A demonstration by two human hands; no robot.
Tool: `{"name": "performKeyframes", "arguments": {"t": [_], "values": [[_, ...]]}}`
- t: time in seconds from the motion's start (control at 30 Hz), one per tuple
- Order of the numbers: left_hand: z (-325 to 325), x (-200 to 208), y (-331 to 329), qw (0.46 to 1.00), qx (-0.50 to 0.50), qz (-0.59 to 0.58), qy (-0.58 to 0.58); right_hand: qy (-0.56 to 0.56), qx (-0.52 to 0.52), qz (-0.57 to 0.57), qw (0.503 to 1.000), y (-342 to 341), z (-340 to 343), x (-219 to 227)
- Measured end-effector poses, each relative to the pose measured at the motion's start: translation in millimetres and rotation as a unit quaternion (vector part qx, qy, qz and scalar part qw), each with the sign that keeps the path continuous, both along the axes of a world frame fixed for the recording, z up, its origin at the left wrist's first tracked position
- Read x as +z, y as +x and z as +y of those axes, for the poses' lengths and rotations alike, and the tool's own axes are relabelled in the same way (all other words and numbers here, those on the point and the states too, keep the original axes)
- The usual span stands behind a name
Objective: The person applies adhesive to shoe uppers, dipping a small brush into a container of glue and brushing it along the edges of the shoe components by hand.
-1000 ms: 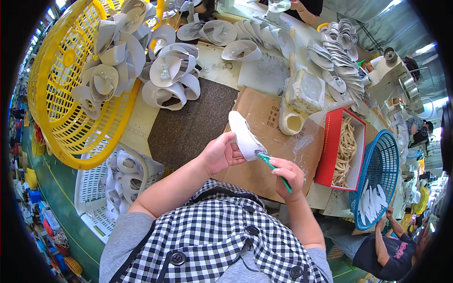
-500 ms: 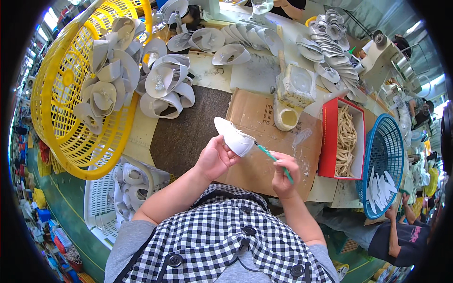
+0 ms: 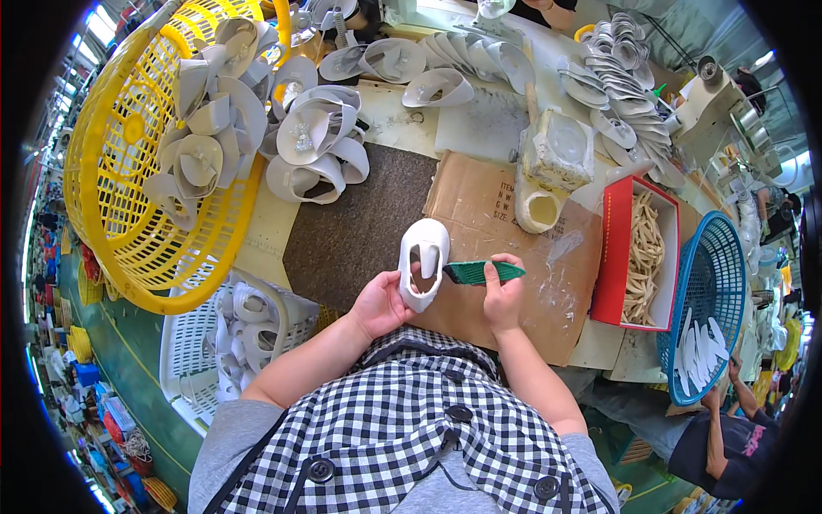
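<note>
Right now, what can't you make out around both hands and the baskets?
All in the head view:
White shoe piece: underside faces away, so any grip by the left hand there is hidden.
Green tool: part of its length covered by the right hand.
White basket: lower contents hidden under the upper white pieces.
Yellow basket: top cut off by the upper edge.

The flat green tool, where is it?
In the head view, right of centre, the flat green tool is in the right hand, right of the white, hollow shoe upper.
</note>
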State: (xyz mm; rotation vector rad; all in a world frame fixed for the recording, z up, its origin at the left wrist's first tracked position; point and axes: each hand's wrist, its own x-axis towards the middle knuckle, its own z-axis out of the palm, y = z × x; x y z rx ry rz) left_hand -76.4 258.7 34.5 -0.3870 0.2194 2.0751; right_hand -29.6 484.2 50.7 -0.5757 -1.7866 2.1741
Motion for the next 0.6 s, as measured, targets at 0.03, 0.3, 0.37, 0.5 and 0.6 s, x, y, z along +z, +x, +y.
{"name": "performKeyframes", "arguments": {"t": [0.03, 0.3, 0.37, 0.5, 0.6], "values": [[2.4, 11.8, -0.7, 0.992, -0.004, -0.003, -0.123, 0.040, 0.013, -0.010, 0.999, -5.4, 1.9, -4.4], [-12.7, 13.7, -12.8, 0.955, -0.084, 0.111, -0.263, 0.317, 0.100, 0.055, 0.941, -65.0, -1.4, 20.7], [-16.0, 12.8, -16.9, 0.943, -0.106, 0.118, -0.293, 0.312, 0.102, 0.075, 0.942, -82.8, -4.3, 34.6], [-15.9, 9.4, -18.1, 0.944, -0.105, 0.106, -0.296, 0.371, 0.206, 0.139, 0.895, -101.7, -26.2, 35.5], [-19.2, -2.1, -20.0, 0.948, -0.085, 0.080, -0.295, 0.461, 0.262, 0.109, 0.841, -119.6, -25.5, 29.4]]}}
